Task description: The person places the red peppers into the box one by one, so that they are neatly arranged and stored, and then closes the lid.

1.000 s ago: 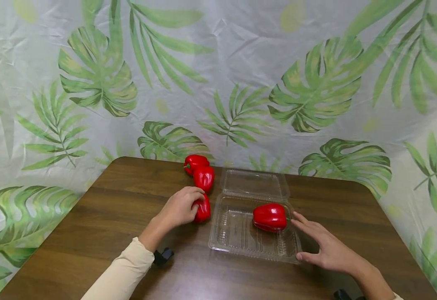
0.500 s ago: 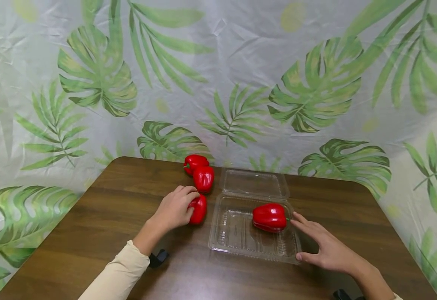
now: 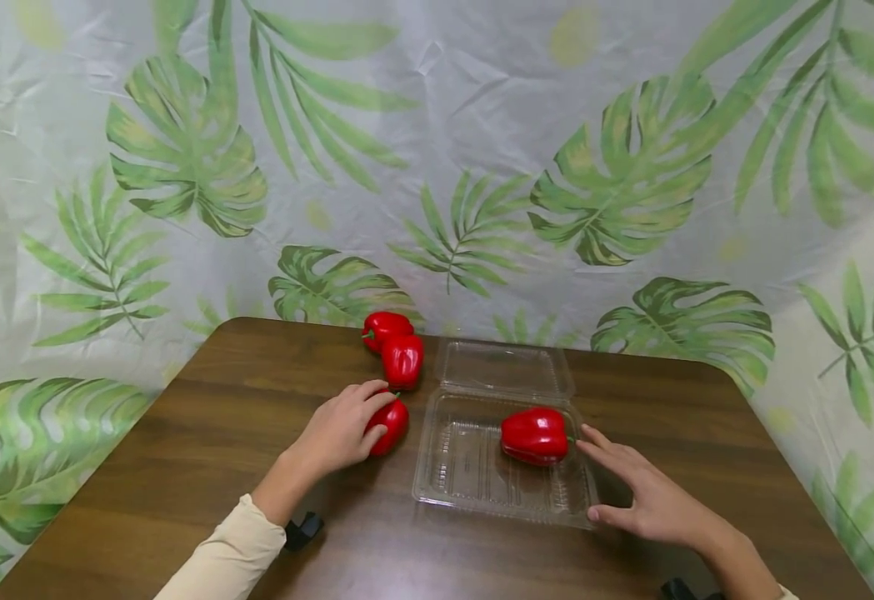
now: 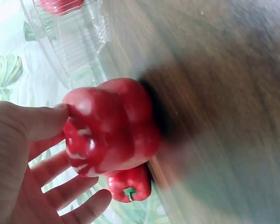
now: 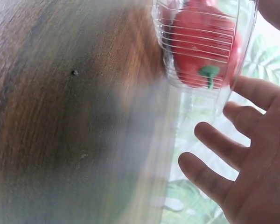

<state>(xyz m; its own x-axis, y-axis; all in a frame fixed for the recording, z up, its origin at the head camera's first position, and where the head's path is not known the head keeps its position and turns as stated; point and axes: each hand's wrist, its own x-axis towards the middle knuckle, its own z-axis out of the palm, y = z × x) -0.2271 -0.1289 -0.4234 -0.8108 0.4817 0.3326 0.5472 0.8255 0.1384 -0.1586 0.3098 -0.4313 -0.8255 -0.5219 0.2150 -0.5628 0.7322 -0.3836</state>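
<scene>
My left hand [image 3: 341, 427] grips a red bell pepper [image 3: 392, 425] on the table, left of a clear plastic clamshell container [image 3: 466, 475]. In the left wrist view, the thumb presses one side of that pepper [image 4: 112, 126] and the fingers are partly hidden behind it. Inside the container's base lies another red bell pepper [image 3: 534, 435], its green stem turned right. At the container's right edge my right hand [image 3: 654, 492] rests with fingers spread, gripping nothing. The right wrist view shows its fingertips [image 5: 238, 84] by the clear wall.
Two more red bell peppers [image 3: 402, 362] sit touching behind my left hand. The container's lid [image 3: 504, 369] lies folded back toward the table's far edge. A leaf-patterned curtain [image 3: 451, 167] hangs behind the brown wooden table [image 3: 204, 433].
My left hand has shifted left and slightly nearer, moving its bell pepper away from the container and the pepper behind. The right hand stays at the container's edge.
</scene>
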